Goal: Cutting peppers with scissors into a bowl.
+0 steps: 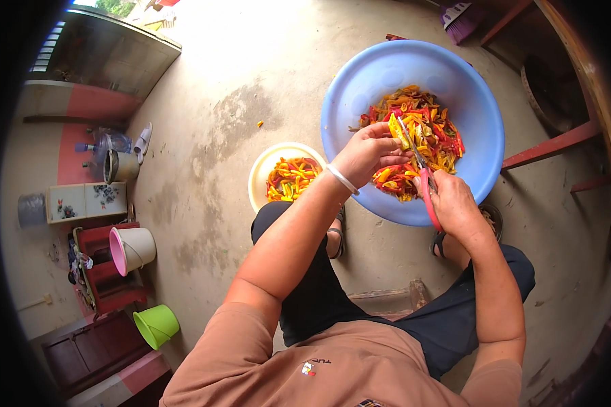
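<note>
My left hand pinches a yellow chili pepper over a wide blue basin. In my right hand is a pair of scissors with pinkish-red handles, its blades pointing up and left against the pepper. Whether the blades are apart is hard to make out. Beneath both hands, red, orange and yellow cut peppers are heaped in the basin. Left of the basin stands a smaller cream bowl holding red, yellow and orange peppers; my left forearm passes close to it.
A small orange pepper piece lies on the concrete floor. Along the left wall are a white-and-pink bucket, a green bucket and a floral cabinet. A purple broom and a wooden table leg are at right.
</note>
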Available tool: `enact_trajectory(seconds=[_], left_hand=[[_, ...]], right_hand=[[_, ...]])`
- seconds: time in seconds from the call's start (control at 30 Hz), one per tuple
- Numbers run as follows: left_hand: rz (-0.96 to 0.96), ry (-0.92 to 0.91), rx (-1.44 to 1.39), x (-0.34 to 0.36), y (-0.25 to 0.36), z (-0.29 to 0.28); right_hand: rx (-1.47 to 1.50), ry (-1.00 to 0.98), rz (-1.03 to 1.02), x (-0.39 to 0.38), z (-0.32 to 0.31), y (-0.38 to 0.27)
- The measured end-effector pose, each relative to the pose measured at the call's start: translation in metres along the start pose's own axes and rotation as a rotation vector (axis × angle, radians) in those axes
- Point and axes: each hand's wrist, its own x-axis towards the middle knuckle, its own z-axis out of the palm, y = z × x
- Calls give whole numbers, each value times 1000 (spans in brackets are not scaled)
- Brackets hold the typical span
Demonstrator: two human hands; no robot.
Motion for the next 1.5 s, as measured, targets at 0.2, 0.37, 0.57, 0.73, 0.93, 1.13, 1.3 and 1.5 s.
enact_trajectory(seconds=[0.2, 0.37, 0.57, 0.73, 0.93, 1.13, 1.3, 1.5], left_hand=[[82, 137, -21, 3, -3, 0], [125, 131, 7, 1, -5, 5], [140, 146, 81, 3, -5, 6], [125, 136, 117, 5, -6, 0], [162, 104, 258, 2, -8, 9], [209, 52, 426, 1, -8, 8], [103, 37, 343, 0, -4, 9], [37, 6, 290, 1, -5, 2]], right_hand=[[-8, -39, 66, -6, -14, -7], [-102, -101, 119, -8, -13, -10], [-69, -94, 66, -6, -5, 0], [83, -192, 65, -3, -3, 1], [25, -112, 76, -6, 0, 4], [-48, -56, 80, 1, 5, 0], [-15, -13, 55, 6, 7, 9], [57, -44, 66, 12, 1, 5]])
